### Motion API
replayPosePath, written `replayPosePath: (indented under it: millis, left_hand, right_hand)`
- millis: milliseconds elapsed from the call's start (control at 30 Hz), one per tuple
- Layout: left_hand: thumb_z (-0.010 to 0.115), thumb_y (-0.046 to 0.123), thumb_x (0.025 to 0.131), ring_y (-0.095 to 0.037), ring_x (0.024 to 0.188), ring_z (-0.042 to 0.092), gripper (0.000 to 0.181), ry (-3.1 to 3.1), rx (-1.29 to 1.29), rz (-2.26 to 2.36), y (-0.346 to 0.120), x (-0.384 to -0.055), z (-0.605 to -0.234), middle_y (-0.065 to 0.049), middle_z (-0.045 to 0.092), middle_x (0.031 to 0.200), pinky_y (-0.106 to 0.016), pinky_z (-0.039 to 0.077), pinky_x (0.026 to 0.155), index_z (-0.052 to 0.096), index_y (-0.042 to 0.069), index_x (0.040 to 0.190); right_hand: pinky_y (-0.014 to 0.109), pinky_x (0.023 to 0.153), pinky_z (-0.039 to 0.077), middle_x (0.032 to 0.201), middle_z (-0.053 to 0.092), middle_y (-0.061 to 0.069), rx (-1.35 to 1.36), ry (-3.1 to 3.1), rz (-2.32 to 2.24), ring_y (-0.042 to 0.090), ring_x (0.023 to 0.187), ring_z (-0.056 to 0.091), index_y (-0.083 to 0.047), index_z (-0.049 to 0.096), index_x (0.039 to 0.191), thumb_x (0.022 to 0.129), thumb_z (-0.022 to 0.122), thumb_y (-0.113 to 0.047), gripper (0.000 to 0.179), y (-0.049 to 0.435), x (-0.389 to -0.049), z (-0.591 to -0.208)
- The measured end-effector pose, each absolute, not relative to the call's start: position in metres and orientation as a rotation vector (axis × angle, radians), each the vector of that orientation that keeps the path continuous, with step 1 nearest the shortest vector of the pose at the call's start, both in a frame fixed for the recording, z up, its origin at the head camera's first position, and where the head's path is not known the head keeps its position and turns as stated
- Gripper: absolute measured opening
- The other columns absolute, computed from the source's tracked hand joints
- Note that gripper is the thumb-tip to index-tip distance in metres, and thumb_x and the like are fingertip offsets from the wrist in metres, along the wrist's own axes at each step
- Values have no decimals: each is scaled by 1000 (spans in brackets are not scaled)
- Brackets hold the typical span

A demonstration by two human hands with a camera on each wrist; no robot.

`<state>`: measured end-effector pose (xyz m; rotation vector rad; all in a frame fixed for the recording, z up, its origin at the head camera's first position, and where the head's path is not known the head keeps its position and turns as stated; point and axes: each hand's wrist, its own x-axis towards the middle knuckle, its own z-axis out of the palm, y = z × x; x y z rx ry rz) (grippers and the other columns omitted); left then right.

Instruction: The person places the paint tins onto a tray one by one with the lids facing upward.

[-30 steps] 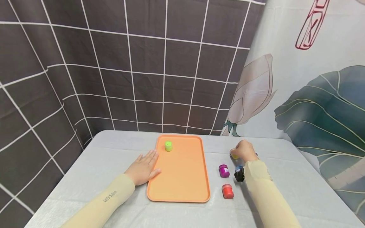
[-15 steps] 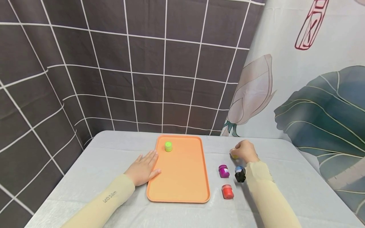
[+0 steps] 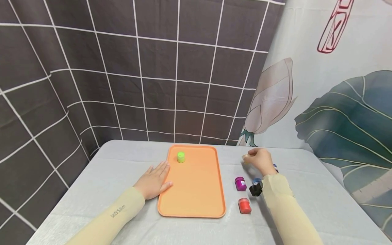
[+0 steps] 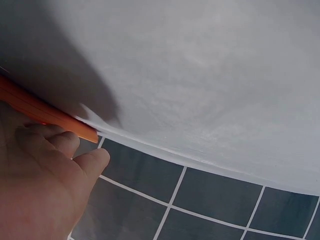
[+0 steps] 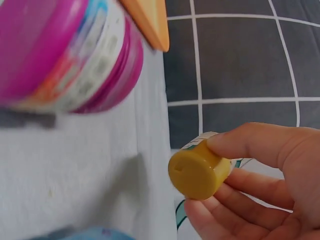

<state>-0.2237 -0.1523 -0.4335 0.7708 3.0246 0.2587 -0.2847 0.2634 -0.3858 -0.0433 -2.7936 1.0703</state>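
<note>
My right hand (image 3: pixel 260 160) pinches a small yellow paint pot (image 5: pixel 195 172) between thumb and fingers, above the far right part of the table. In the head view the fingers largely cover that pot. My left hand (image 3: pixel 153 182) lies flat, fingers straight, on the left rim of an orange tray (image 3: pixel 196 187). Inside the tray, near its far left corner, stands a light green paint pot (image 3: pixel 181 157). A purple pot (image 3: pixel 240 183) sits between the tray and my right forearm, with a red pot (image 3: pixel 244 206) closer to me.
A blue pot (image 3: pixel 257 181) is partly hidden behind a black block (image 3: pixel 256 190) at the right wrist. Another dark blue pot (image 3: pixel 276 167) shows just past that wrist. A dark gridded curtain (image 3: pixel 159 92) hangs behind the grey-white table (image 3: pixel 122 156).
My right hand has lifted the yellow pot and shifted it slightly left and up. The dark blue pot behind the wrist shows more now. My left hand stays still.
</note>
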Motion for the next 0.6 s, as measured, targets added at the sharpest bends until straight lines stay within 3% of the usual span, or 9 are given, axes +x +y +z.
replayPosePath:
  millis: [333, 600]
  left_hand:
    - [49, 44, 105, -37, 151, 27, 72, 3028, 775, 255, -152, -224, -436, -23, 31, 161, -60, 23, 119, 35, -8, 153]
    - [50, 42, 105, -38, 150, 28, 71, 3021, 781, 276, -152, -223, -434, -24, 32, 161, -61, 23, 119, 35, -9, 152]
  right_hand:
    - [28, 76, 51, 109, 73, 23, -17, -2706, 1239, 33, 100, 68, 7, 69, 119, 85, 77, -14, 41, 248, -291, -382]
    - [26, 83, 52, 120, 70, 21, 30, -2663, 1473, 30, 107, 65, 2, 66, 128, 89, 72, -15, 43, 233, -297, -383]
